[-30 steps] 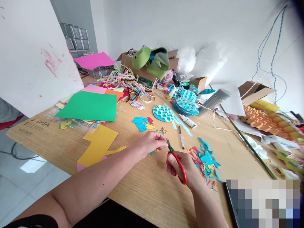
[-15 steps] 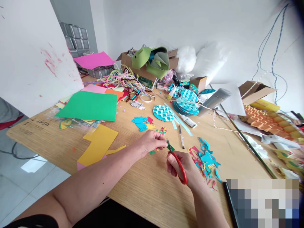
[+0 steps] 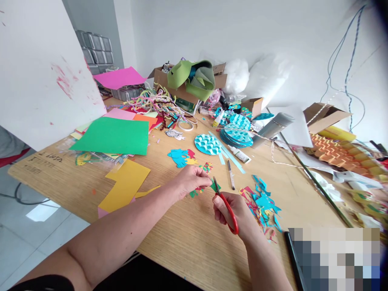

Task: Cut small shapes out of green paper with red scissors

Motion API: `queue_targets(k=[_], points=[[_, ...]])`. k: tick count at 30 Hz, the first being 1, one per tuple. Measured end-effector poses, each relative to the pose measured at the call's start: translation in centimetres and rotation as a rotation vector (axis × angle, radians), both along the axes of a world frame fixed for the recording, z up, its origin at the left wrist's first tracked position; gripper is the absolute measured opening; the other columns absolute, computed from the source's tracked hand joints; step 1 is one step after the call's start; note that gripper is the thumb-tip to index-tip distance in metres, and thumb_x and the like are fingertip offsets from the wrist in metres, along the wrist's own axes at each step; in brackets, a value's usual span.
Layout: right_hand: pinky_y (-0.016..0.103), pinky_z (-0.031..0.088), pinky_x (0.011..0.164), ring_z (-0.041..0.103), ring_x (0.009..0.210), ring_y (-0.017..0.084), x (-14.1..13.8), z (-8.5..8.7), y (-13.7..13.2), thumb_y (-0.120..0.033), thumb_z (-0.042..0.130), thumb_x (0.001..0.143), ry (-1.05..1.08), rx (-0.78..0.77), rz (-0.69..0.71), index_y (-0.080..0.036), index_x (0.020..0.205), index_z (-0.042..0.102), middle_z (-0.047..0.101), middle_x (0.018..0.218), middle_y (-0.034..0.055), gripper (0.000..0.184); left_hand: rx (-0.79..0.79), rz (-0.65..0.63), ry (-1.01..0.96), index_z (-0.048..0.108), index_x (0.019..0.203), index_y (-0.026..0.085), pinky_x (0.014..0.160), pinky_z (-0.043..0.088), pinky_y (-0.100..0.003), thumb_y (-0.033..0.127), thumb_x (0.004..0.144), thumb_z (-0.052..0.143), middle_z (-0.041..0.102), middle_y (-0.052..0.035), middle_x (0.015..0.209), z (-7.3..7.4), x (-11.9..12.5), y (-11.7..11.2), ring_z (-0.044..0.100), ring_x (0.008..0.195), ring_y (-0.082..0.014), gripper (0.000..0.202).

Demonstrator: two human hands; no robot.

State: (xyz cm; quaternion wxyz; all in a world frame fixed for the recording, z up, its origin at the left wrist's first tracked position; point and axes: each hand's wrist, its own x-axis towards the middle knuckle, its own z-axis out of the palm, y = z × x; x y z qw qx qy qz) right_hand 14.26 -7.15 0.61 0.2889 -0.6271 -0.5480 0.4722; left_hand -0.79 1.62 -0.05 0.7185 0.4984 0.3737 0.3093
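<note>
My right hand (image 3: 228, 208) is closed around the red handles of a pair of scissors (image 3: 229, 211), whose blades point up and away from me. In a pinch, my left hand (image 3: 194, 181) holds a small green paper piece (image 3: 216, 185) by its left side, close to the blades. Under and beyond the left hand lie tiny red, yellow and green paper bits (image 3: 206, 167). Past them rest a blue paper fish (image 3: 178, 157) and smaller red and yellow cutouts (image 3: 191, 160). A pile of blue and red paper scraps (image 3: 266, 204) spreads to the right of the scissors.
Left of my arm are a green sheet (image 3: 112, 135) and a cut yellow sheet (image 3: 125, 186). Ahead sit a scaled blue disc (image 3: 207, 144), a glue bottle (image 3: 241, 154) and a pen (image 3: 230, 174). A dark-edged pixelated screen (image 3: 333, 258) occupies the near right.
The scissor blades have shifted slightly relative to the green paper, more of which shows between my left fingertips and the blades. Both hands keep their holds.
</note>
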Motion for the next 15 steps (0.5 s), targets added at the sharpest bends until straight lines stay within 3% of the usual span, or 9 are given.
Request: queue_targets(k=[4,9,15], points=[[0.022,0.037,0.041,0.049,0.041,0.012,-0.3,0.6,0.2,-0.057,0.065,0.073,-0.027,0.071,-0.138,-0.018,0.054,0.053,0.057,0.046,0.001,0.045,-0.041,0.035,-0.02,0.061,0.062,0.012,0.059,0.042,-0.023,0.018,0.06,0.067,0.057,0.0012,0.057,-0.1,0.0,0.1,0.052,0.054,-0.0079,0.008],[0.025,0.046,0.055,0.059,0.058,0.016,-0.8,1.6,0.3,-0.053,0.064,0.075,-0.03,0.314,-0.429,-0.018,0.065,0.06,0.064,0.06,0.0034,0.037,-0.004,0.002,-0.03,0.062,0.061,0.012,0.057,0.039,-0.023,0.019,0.06,0.067,0.056,0.001,0.054,-0.3,0.0,0.1,0.049,0.052,-0.0075,0.009],[0.023,0.035,0.048,0.047,0.052,0.012,-0.7,0.7,0.5,-0.045,0.07,0.07,-0.037,0.35,-0.363,-0.017,0.07,0.059,0.055,0.059,-0.0016,0.03,-0.003,-0.053,-0.036,0.063,0.063,0.011,0.06,0.041,-0.025,0.023,0.057,0.07,0.059,-0.0001,0.057,-0.5,0.2,-0.3,0.052,0.055,-0.0085,0.015]])
